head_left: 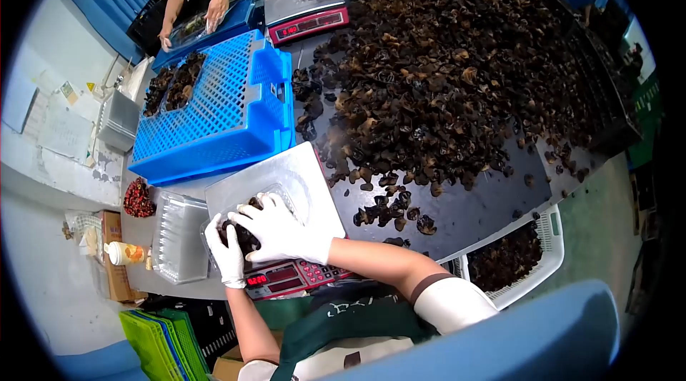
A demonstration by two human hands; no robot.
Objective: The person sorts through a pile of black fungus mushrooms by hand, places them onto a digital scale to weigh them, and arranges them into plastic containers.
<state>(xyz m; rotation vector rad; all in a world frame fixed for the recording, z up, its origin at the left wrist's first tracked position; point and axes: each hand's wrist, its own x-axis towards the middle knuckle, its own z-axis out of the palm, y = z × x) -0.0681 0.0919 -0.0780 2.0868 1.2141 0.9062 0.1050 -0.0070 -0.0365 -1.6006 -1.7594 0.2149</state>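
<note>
Both of my hands wear white gloves and rest at a clear plastic tray on a digital scale [318, 199] with a lit red display. Under my left hand [228, 254], at the tray's near left side, dark wood-ear-like pieces [246, 238] show between the fingers. My right hand [273, 227] lies over the same pieces with its fingers spread. The tray is partly hidden by my hands. A large heap of dark pieces [429, 73] covers the table to the right, with a small loose group [393, 211] nearer the scale.
Beyond the scale stand upturned blue crates [207, 102] bearing a filled tray. Stacked clear trays [180, 238], a cup [125, 253] and red items [138, 199] lie left. A white basket [554, 252] sits low right. Across are a second scale [307, 13] and co-workers' hands.
</note>
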